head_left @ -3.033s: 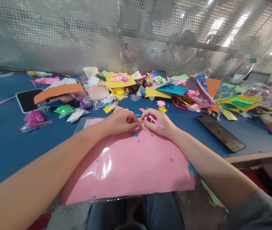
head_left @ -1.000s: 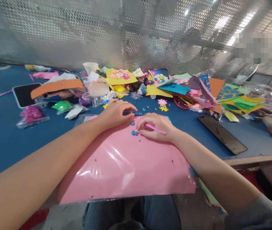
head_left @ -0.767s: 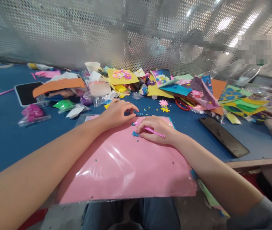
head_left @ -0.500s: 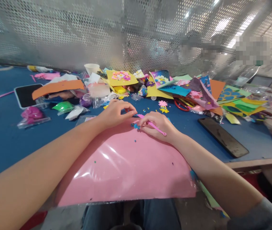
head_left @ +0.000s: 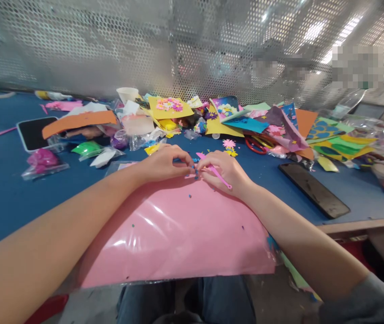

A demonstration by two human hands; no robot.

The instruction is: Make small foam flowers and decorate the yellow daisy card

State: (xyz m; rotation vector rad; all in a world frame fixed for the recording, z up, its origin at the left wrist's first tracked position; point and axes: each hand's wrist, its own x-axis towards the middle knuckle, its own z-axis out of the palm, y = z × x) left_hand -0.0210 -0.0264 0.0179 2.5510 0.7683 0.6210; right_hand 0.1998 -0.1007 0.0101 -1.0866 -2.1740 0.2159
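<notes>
Grip, right hand (head_left: 224,170): fingers curled narrow around pink plastic tool (head_left: 221,177).
Grip, left hand (head_left: 163,165): narrow pinch at tiny blue bits (head_left: 196,171), hold unclear.
Location: both just above glossy pink sheet (head_left: 164,238).

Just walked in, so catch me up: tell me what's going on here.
A person is working with both bare hands over a glossy pink sheet on a blue table. The right hand grips a pink plastic modelling tool, and the left hand comes close to it, its fingertips by tiny blue bits. Beyond lie a heap of coloured craft paper and cutouts, red-handled scissors and a phone.
</notes>
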